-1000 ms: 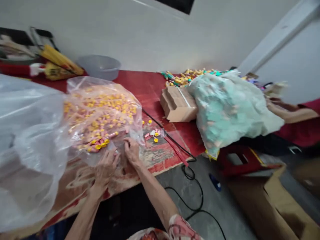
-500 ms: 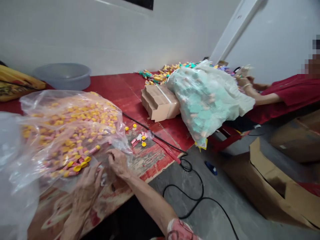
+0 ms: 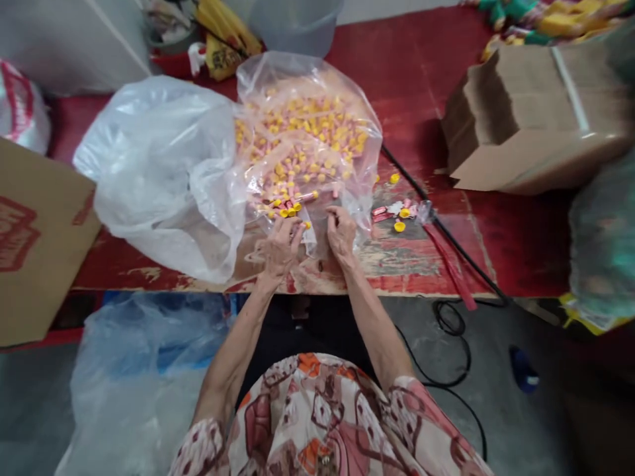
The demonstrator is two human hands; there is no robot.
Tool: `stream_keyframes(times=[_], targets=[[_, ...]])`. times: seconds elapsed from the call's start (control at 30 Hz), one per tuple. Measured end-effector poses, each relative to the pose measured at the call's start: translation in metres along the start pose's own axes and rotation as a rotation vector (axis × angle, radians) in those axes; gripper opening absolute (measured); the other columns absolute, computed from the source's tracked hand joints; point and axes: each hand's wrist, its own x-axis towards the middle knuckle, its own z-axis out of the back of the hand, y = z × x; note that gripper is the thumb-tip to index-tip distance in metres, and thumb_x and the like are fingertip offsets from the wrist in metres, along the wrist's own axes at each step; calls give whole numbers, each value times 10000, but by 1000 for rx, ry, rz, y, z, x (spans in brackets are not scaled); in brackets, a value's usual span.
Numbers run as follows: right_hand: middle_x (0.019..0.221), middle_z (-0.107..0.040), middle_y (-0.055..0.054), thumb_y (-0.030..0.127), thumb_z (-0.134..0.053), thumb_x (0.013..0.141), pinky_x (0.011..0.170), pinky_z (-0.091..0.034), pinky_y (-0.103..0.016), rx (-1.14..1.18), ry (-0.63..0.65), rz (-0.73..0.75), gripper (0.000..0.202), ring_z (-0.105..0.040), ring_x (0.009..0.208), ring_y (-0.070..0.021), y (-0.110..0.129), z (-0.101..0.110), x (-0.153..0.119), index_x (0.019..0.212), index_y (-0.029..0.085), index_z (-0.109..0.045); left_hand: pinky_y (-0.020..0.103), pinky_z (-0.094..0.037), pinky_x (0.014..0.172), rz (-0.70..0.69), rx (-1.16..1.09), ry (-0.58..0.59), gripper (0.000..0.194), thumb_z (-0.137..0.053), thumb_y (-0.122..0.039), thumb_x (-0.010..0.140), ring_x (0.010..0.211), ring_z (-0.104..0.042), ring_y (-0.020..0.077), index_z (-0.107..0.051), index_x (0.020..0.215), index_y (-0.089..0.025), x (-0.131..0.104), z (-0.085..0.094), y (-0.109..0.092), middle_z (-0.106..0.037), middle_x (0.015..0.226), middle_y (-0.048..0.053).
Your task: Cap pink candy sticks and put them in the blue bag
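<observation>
A clear plastic bag (image 3: 357,112) lies on the table, filled with small pink tubes with yellow caps (image 3: 317,132). At its near edge, my left hand (image 3: 278,250) is closed in a pinch, and a yellow-capped pink tube (image 3: 307,225) shows at its fingertips. My right hand (image 3: 342,235) rests by the bag's near right edge, fingers curled together; what they hold, if anything, is hidden. Just beyond those fingers is a pink piece (image 3: 335,194). Loose yellow caps (image 3: 399,227) and pink scraps lie to the right.
A white plastic bag (image 3: 163,172) lies left of the pieces, beside a cardboard box (image 3: 40,244). Strapped cardboard (image 3: 536,125) stands to the right. A black cable (image 3: 464,251) crosses the worn red table (image 3: 387,59) and drops to the floor. Behind is a translucent tub (image 3: 302,26).
My view has swung left and down, so the co-worker is out of sight and my lap shows. Both hands stay at the bag's near edge; a yellow cap now shows at my left fingertips.
</observation>
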Motion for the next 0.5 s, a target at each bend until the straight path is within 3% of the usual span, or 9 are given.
stream_keyframes(times=[0.17,0.3,0.37,0.5], targets=[[1128,-812,-128,295,-436,1011,1044,-590,-424,-42,-34,45,336,-734,1074,-266,-7,1,1,1106,223,-750,369,-585,998,49,-25,126,112,-606,-230,1109,1060,-718,240,-699,1155,-188,4,-11,-8,-710,1187,109],[1080,-795,-125,309,-452,1005,1026,-587,-459,-65,-35,58,321,-736,1039,-270,-13,3,0,1080,214,-749,383,-590,1025,92,94,176,132,-612,-226,1132,1181,-712,263,-703,1207,-167,5,-4,-25,-701,1271,144],[1053,-783,-128,324,-478,1007,1009,-584,-482,-73,-51,33,297,-732,1025,-280,-16,5,0,1050,219,-752,364,-608,936,147,213,285,173,-597,-204,1139,1165,-735,269,-703,1266,-153,3,1,-39,-680,1362,175],[1010,-783,-188,360,-553,991,985,-563,-528,-88,-87,-61,226,-736,966,-297,-16,4,5,911,273,-745,293,-593,821,177,251,365,279,-500,-176,1172,1152,-762,222,-690,1376,-184,2,0,-59,-673,1414,149]])
